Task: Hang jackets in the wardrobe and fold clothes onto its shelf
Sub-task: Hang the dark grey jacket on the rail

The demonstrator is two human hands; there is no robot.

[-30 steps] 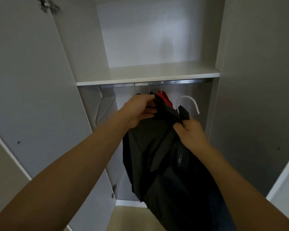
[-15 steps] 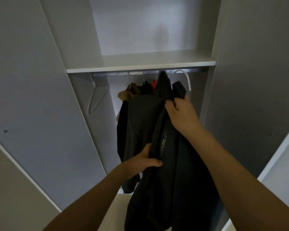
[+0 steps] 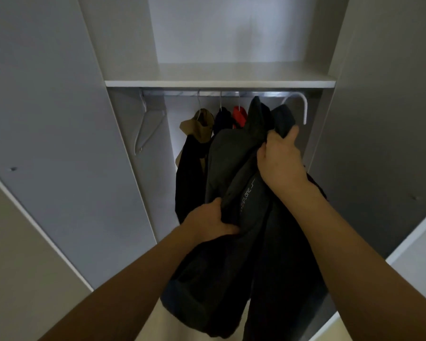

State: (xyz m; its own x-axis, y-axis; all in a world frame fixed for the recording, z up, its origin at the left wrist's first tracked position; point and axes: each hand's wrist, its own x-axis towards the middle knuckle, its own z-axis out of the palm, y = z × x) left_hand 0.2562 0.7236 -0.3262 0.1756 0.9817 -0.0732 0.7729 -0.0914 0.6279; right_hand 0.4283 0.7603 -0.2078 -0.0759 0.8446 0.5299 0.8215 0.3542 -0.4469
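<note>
**Black jacket at the rail, shelf not yet used**

Nearest the camera, the left hand (image 3: 208,221) gripped a fold of the black jacket (image 3: 234,183) low down, while the right hand (image 3: 279,158) clutched its collar higher up, just beside a white hanger (image 3: 303,104). Behind it, three garments (image 3: 219,121) already hung from the rail (image 3: 231,94), and a bare hanger (image 3: 146,130) waited at the left. Farther up, the shelf (image 3: 219,83) showed no folded clothes, so hanging looked partly done and folding unstarted.

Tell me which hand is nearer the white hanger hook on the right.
Right. The right hand grips the black jacket just below the white hook; the left hand holds it far lower.
</note>
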